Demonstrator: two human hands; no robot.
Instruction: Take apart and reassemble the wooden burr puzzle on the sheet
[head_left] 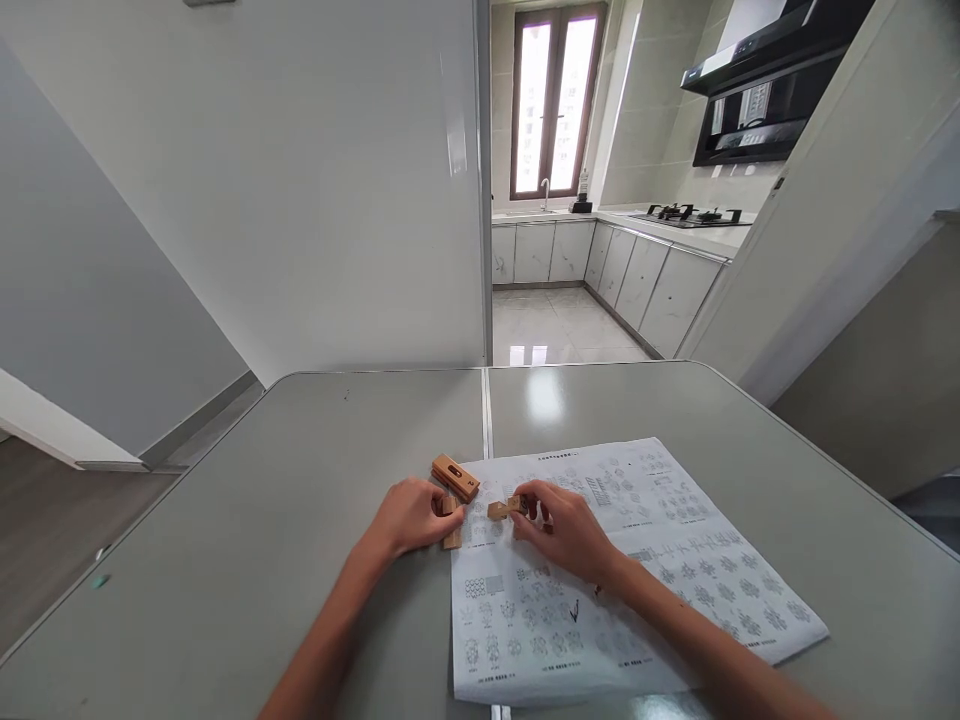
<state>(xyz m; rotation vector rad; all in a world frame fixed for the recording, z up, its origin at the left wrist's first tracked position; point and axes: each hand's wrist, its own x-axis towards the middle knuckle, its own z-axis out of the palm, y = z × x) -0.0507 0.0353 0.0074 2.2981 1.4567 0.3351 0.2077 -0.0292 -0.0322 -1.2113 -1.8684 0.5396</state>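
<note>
My left hand [415, 515] is closed, thumb and fingers around a wooden puzzle piece [451, 538] at the left edge of a printed sheet [637, 620]. Just beyond it lies a longer wooden block [455, 478] with a dark slot and a mark on top. Over the sheet, my right hand [566, 530] pinches a small notched wooden piece [498, 511] between thumb and fingertips; its narrow end points left. More wood shows under the right fingers, partly hidden. The two hands are apart, with a small gap between them.
The grey table [360, 430] has a pale seam [486, 410] down its middle. A small green bit [100, 580] lies near its left edge. Beyond the table are a white wall panel [337, 200] and a kitchen with a stove [694, 216].
</note>
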